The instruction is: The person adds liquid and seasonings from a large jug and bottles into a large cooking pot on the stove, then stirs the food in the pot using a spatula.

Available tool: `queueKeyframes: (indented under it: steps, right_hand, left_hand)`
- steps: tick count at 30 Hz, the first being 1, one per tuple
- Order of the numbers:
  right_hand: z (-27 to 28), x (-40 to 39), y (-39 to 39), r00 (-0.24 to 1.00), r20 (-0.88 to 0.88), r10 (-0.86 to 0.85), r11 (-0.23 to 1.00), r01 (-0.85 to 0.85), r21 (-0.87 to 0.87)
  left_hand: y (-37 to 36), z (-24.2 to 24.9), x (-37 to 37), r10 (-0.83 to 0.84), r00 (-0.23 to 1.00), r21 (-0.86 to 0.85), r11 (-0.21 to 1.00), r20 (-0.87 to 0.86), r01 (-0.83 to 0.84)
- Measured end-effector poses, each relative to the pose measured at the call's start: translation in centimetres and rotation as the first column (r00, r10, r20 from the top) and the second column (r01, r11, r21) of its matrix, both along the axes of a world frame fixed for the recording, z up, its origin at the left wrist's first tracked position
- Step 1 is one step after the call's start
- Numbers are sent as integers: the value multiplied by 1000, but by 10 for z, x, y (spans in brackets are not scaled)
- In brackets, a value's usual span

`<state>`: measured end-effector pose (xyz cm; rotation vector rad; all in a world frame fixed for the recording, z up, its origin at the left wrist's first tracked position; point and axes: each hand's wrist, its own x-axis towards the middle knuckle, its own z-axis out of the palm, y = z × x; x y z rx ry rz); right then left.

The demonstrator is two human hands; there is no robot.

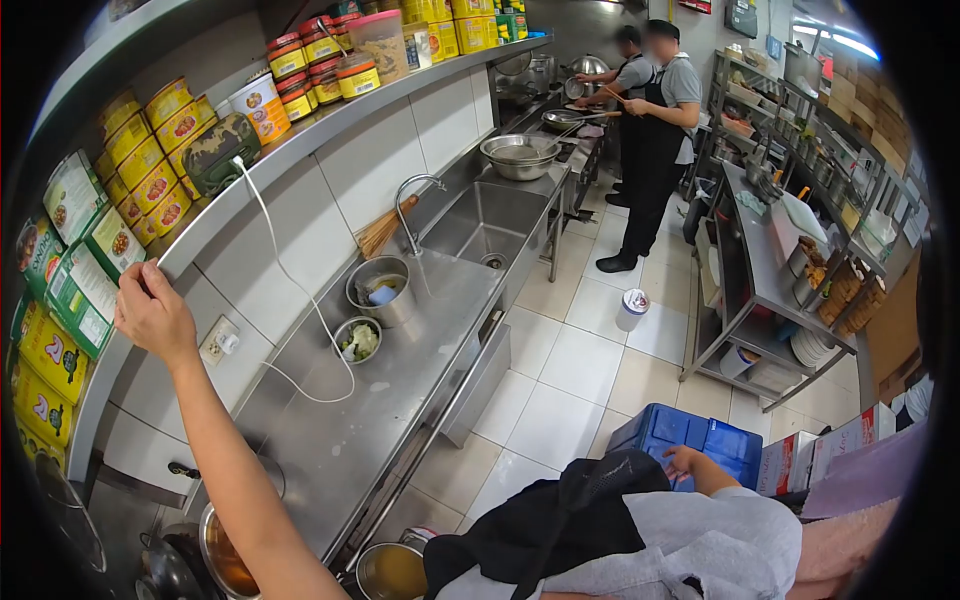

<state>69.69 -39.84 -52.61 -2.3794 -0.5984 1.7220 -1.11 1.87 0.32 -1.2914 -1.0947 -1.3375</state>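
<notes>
My left hand (pixel 156 312) is raised at the left, its fingers curled over the front edge of the metal shelf (pixel 290 138). Green-and-white packs (pixel 82 292) and yellow packs (pixel 52 352) stand on the shelf beside it. At the lower right, my right hand (pixel 686 464) hangs low near my grey shirt and black apron, its fingers loosely spread and apparently holding nothing. It overlaps the blue bin (pixel 735 446) in the view; whether they touch I cannot tell.
A steel counter (pixel 390 410) carries two metal bowls (pixel 358 340) beside a sink (pixel 485 225). A white cable (pixel 272 235) hangs down from the shelf. Two people in aprons (pixel 655 150) stand by the stove. A white bucket (pixel 632 309) is on the floor, left of a rack (pixel 765 260).
</notes>
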Motion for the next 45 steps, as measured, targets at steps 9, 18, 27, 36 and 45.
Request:
queueKeyframes:
  steps: [9, 18, 27, 36, 45]
  right_hand:
    - [41, -21, 98, 988, 156, 13, 959, -56, 279]
    - [21, -124, 161, 904, -234, 359, 891, -257, 374]
    - [116, -127, 175, 842, -66, 535, 790, -471, 394]
    - [126, -120, 189, 877, -52, 478, 758, -382, 529]
    - [186, -146, 165, 940, -11, 340, 618, -214, 757]
  left_hand:
    - [-12, 0, -1, 25, 995, -78, 996, -101, -33]
    - [-43, 4, -6, -61, 993, -282, 959, -106, 28]
    - [-188, -108, 13, -548, 726, -573, 463, 415, 677]
    - [-367, -399, -38, 104, 558, -530, -208, 824, 822]
    - [-548, -325, -143, 467, 435, -628, 438, 770, 643]
